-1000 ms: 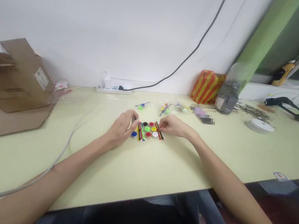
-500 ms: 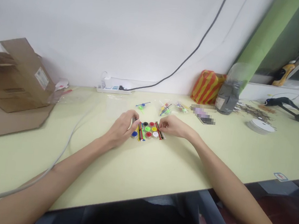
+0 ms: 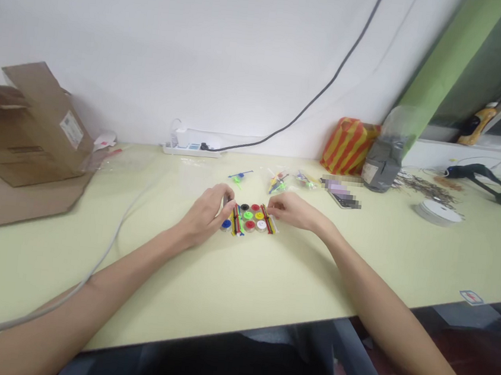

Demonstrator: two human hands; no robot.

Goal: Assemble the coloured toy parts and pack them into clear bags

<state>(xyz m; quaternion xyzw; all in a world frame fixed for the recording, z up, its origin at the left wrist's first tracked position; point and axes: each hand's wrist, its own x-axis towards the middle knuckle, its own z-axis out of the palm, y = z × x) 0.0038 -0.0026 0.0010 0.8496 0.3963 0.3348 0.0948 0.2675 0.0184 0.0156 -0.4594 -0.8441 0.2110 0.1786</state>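
Two bare hands work near the middle of the worktop (image 3: 178, 275), and they come from both sides to one small group of things. The left hand (image 3: 205, 215) is curved, and its fingertips (image 3: 230, 204) are at the left bundle of coloured sticks (image 3: 238, 221). The right hand (image 3: 295, 211) is half closed, with its fingers (image 3: 273, 202) at the right bundle of coloured sticks (image 3: 269, 218). I cannot tell if either hand really grips. Between the bundles lie several round coloured discs (image 3: 251, 217), set close in rows, perhaps so that each hand can reach its own side easily. Toward the back edge are small clear bags of coloured parts (image 3: 278, 182) and a phone (image 3: 343, 198), partly blurred. A power strip (image 3: 189, 151) stands against the wall, a cardboard box (image 3: 37, 129) sits at the left edge, and a striped bag (image 3: 348, 147) stands at the back edge.
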